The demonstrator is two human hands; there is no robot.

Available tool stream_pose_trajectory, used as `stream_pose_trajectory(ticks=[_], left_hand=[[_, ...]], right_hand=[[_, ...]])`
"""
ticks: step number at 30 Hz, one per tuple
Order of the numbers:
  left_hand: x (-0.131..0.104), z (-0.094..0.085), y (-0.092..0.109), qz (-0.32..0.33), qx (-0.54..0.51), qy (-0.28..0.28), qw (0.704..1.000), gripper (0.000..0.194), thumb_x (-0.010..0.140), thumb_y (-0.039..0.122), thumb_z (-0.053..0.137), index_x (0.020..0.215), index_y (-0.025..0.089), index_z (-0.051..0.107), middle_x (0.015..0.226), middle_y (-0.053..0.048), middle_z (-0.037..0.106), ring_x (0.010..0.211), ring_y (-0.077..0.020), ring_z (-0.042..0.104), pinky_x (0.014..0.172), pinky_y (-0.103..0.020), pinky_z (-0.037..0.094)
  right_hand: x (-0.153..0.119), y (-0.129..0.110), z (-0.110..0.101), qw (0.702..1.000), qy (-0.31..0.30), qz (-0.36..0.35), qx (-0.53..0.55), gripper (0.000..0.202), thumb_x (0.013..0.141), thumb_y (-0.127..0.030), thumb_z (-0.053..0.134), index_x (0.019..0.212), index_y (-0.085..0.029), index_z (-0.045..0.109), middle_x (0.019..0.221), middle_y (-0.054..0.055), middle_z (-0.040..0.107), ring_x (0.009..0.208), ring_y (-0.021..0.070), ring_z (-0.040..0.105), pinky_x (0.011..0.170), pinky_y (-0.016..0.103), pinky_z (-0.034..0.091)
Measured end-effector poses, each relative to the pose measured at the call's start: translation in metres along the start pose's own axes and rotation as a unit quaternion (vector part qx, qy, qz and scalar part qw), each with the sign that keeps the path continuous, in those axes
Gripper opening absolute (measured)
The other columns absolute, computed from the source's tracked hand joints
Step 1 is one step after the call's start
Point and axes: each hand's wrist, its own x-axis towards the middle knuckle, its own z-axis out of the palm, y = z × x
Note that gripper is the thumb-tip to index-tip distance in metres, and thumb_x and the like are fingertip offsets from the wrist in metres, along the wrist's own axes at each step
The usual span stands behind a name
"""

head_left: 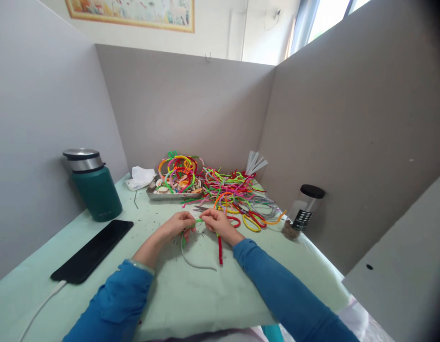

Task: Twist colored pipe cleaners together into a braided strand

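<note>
Over the middle of the pale green table, my left hand (182, 224) and my right hand (217, 223) are close together, fingers pinched. Between their fingertips runs a short green pipe cleaner (198, 220), held at both sides. A grey pipe cleaner (191, 262) curves down from my left hand toward the table. Below my right hand hangs a red pipe cleaner (220, 251); its upper end is hidden by the hand. Scissors (200, 208) lie just behind the hands, partly covered. Colourful pipe cleaners (234, 187) are heaped beyond my right hand.
A metal tray (175, 195) holds shells and bent pipe-cleaner loops at the back, beside white tissue (141, 176). A green bottle (95, 187) and black phone (93, 251) with cable are on the left. A black-lidded jar (303, 213) stands right. Grey partitions (184, 95) enclose the table.
</note>
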Motion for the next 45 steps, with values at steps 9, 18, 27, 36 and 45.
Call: stream_pose_trajectory(ticks=[9,18,27,36,45], left_hand=[[0.007,0.006,-0.005,-0.001,-0.034,0.066,0.997,0.024,0.062,0.032,0.063,0.071,0.015,0.048,0.049,0.007,0.042,0.033,-0.0012,0.026,0.032,-0.016,0.017],[0.003,0.015,0.004,-0.017,-0.043,0.099,0.994,0.028,0.062,0.037,0.064,0.071,0.017,0.047,0.044,0.011,0.025,0.033,-0.0010,0.017,0.033,-0.017,0.010],[0.004,0.017,0.005,-0.029,-0.034,0.109,0.993,0.033,0.060,0.041,0.067,0.072,0.017,0.047,0.043,0.011,0.024,0.032,-0.0009,0.018,0.034,-0.017,0.010],[0.005,0.013,0.002,-0.031,-0.073,0.087,0.993,0.027,0.062,0.033,0.063,0.071,0.018,0.042,0.046,0.011,0.024,0.033,-0.0008,0.017,0.034,-0.018,0.008],[0.005,0.015,0.003,-0.023,-0.082,0.089,0.992,0.027,0.062,0.033,0.063,0.078,0.018,0.047,0.045,0.011,0.024,0.032,-0.0010,0.017,0.034,-0.017,0.008]], right_hand=[[-0.002,-0.005,0.002,0.999,0.012,0.014,-0.041,0.023,0.076,-0.035,0.055,0.088,-0.015,0.058,0.050,-0.006,0.041,0.043,0.0064,0.033,0.041,0.018,0.023],[-0.001,-0.002,0.000,1.000,0.012,0.013,-0.007,0.022,0.077,-0.036,0.053,0.090,-0.017,0.055,0.054,-0.006,0.039,0.044,0.0063,0.031,0.041,0.018,0.022],[0.000,-0.003,0.001,1.000,0.014,0.013,-0.019,0.023,0.077,-0.036,0.053,0.087,-0.016,0.055,0.053,-0.006,0.041,0.044,0.0064,0.033,0.042,0.018,0.023],[0.001,-0.003,0.002,1.000,0.025,0.012,-0.011,0.026,0.076,-0.039,0.054,0.087,-0.016,0.056,0.053,-0.006,0.040,0.045,0.0063,0.031,0.042,0.019,0.022],[0.000,-0.001,0.001,0.999,0.032,0.016,-0.012,0.024,0.076,-0.037,0.053,0.088,-0.016,0.056,0.053,-0.006,0.040,0.044,0.0063,0.032,0.041,0.019,0.022]])
